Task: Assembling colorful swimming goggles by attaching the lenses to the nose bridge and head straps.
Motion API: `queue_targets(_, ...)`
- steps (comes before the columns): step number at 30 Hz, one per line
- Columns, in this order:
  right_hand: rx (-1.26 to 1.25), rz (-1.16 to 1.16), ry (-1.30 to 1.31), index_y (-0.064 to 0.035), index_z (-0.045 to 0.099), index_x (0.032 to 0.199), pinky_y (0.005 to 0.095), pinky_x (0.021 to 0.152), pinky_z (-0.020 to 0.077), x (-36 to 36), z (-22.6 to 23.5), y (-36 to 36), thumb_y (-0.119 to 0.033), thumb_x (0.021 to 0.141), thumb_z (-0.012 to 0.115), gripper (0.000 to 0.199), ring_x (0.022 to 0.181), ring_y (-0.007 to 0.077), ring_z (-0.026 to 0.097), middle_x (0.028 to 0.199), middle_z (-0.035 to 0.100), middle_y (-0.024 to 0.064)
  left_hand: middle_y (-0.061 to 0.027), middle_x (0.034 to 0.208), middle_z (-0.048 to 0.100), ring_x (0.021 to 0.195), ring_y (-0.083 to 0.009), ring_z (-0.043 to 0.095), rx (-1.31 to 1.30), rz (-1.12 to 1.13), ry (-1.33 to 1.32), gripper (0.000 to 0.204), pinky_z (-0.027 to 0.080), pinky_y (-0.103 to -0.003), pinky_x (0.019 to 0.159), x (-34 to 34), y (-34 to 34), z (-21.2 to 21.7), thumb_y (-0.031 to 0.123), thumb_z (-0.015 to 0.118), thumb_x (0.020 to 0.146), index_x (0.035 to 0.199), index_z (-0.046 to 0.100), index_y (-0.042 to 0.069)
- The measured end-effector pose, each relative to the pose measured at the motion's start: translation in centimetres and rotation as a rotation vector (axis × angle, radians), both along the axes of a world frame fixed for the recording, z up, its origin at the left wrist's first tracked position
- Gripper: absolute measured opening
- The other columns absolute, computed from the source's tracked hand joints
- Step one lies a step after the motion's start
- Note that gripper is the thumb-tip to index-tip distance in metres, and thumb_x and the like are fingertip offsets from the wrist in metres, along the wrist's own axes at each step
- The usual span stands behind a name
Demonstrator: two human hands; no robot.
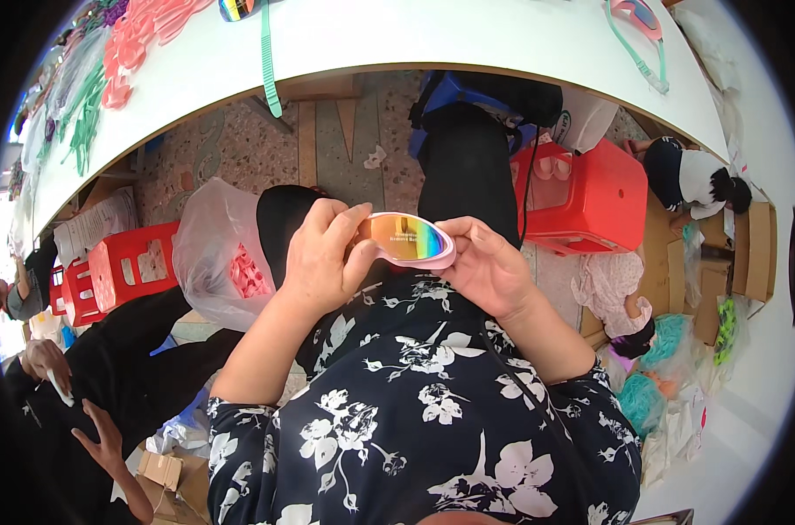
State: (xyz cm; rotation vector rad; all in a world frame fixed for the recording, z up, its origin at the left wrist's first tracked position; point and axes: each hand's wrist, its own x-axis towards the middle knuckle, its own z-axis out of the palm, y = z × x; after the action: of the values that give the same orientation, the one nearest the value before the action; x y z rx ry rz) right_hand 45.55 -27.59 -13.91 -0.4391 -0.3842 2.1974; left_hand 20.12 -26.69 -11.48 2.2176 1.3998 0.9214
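**Both hands holding a pink swim goggle over the lap**

A dark blouse with white flowers [415,420] is filling the bottom of the view, closest to the lens, and the person's two forearms are rising out of it toward the middle. The left hand [323,258] is wrapping its fingers and thumb around the left end of a pink swim goggle with a mirrored rainbow lens [406,238], fingers curled shut on the frame. The right hand [485,267] is pinching the right end, thumb on the rim and the other fingers tucked behind it. The goggle is being held level between them, lens up toward the face, above the lap and clear of the white worktop [432,39]; that likely gives a good look at the lens.

A clear plastic bag of pink parts [227,258] is sitting just beside the left knee, within easy reach. Red plastic stools [590,197] are standing to the right and further left under the worktop's near edge. On the worktop, pink goggle frames [139,44] and green straps [87,114] are lying toward its far left end, another green strap [269,61] is hanging over the near edge, and a finished goggle with a green strap [638,26] is lying near the right end. Another person's hands [52,363] are working at the lower left.
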Motion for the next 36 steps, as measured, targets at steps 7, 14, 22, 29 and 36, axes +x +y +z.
queue_targets(7, 0.170, -0.175, -0.266, -0.0022, 0.052, 0.135, 0.0430, 0.111, 0.0420, -1.6, 0.5, -0.6, -0.015, 0.100, 0.059, 0.038, 0.128, 0.0236, 0.053, 0.134, 0.056, 0.0134, -0.0156, 0.096, 0.059, 0.082, -0.0308, 0.063, 0.080, 0.158, 0.022, 0.041, 0.053, -0.038, 0.067, 1.9, -0.7, -1.3, 0.022, 0.071, 0.082, 0.115, 0.064, -0.001)
queue_targets(14, 0.026, -0.123, -0.139, -0.0044, 0.044, 0.143, 0.0441, 0.113, 0.0376, -0.9, 0.3, -0.4, -0.021, 0.102, 0.054, 0.045, 0.130, 0.0258, 0.052, 0.141, 0.051, 0.0136, -0.0142, 0.095, 0.058, 0.080, -0.0292, 0.061, 0.173, 0.182, 0.112, 0.049, 0.053, -0.038, 0.064, 1.4, -0.5, -2.4, 0.025, 0.076, 0.077, 0.116, 0.066, -0.002)
queue_targets(22, 0.063, -0.172, -0.219, -0.0074, 0.020, 0.158, 0.0388, 0.111, 0.0349, -2.5, 1.9, -1.4, -0.022, 0.094, 0.062, 0.077, 0.132, 0.0243, 0.046, 0.148, 0.042, 0.0124, -0.0184, 0.099, 0.059, 0.085, -0.0330, 0.063, 0.160, 0.273, 0.136, 0.043, 0.053, -0.039, 0.070, 3.1, -0.2, -3.3, 0.023, 0.069, 0.086, 0.118, 0.062, -0.005)
queue_targets(29, 0.178, -0.161, -0.382, -0.0082, 0.014, 0.160, 0.0363, 0.110, 0.0348, -3.5, 2.8, -2.1, -0.018, 0.091, 0.066, 0.087, 0.133, 0.0232, 0.045, 0.153, 0.034, 0.0088, -0.0166, 0.096, 0.059, 0.082, -0.0316, 0.063, 0.130, 0.320, 0.150, 0.043, 0.053, -0.039, 0.067, 4.6, 0.5, -2.7, 0.024, 0.072, 0.086, 0.116, 0.062, -0.004)
queue_targets(36, -0.028, -0.265, -0.343, -0.0051, 0.046, 0.144, 0.0329, 0.102, 0.0427, -3.1, 0.9, -2.0, -0.009, 0.097, 0.058, 0.048, 0.121, 0.0179, 0.054, 0.134, 0.055, 0.0073, -0.0143, 0.094, 0.059, 0.077, -0.0289, 0.063, 0.120, 0.299, 0.137, 0.041, 0.053, -0.037, 0.062, 4.7, 0.6, -1.9, 0.025, 0.073, 0.086, 0.113, 0.063, -0.004)
